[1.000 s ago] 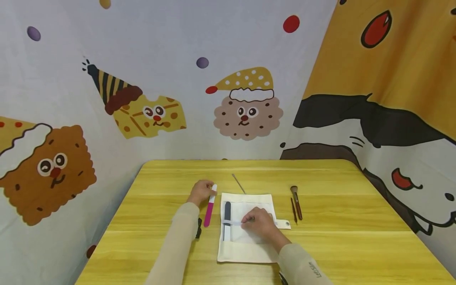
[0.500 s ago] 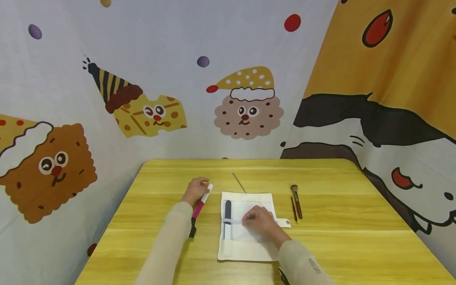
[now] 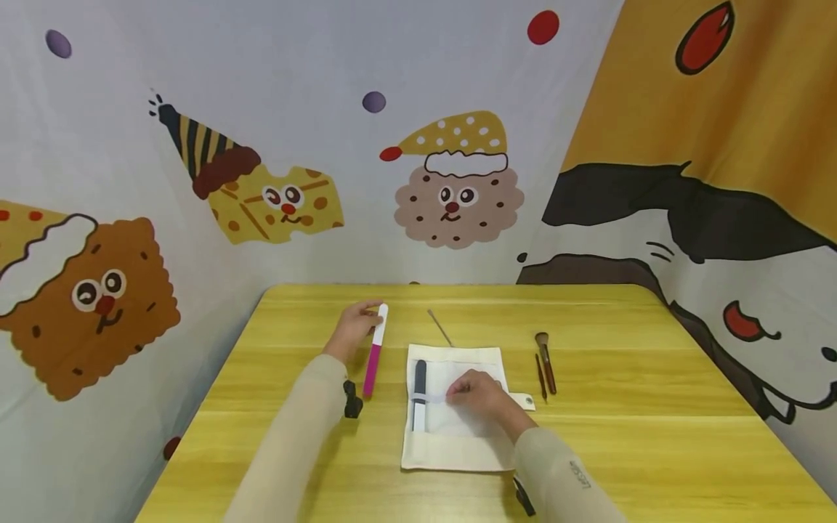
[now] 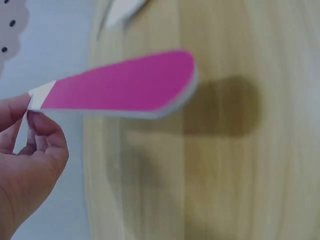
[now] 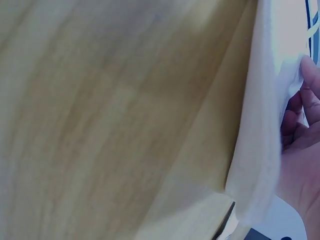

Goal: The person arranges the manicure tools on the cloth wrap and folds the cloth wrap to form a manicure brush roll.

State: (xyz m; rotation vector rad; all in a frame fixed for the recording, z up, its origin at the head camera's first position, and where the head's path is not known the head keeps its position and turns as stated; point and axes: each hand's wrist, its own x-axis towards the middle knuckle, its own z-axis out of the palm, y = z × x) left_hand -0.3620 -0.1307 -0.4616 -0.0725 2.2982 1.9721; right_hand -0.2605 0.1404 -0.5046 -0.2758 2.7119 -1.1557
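My left hand (image 3: 353,328) pinches the file (image 3: 375,354) at its white end, holding it above the table (image 3: 628,436), toward the far edge, left of the pouch (image 3: 451,452). My right hand (image 3: 480,396) seems to pinch the band (image 3: 434,399); I should lift it gently, so the file may pass under straight.

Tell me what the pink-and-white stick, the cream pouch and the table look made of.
Pink-and-white stick: perhaps matte foam board or plastic, from its flat colour and thick pale edge. Cream pouch: probably matte fabric or leatherette, given its soft folded edge. Table: wood or laminate, slightly glossy, with grain lines and sheen.
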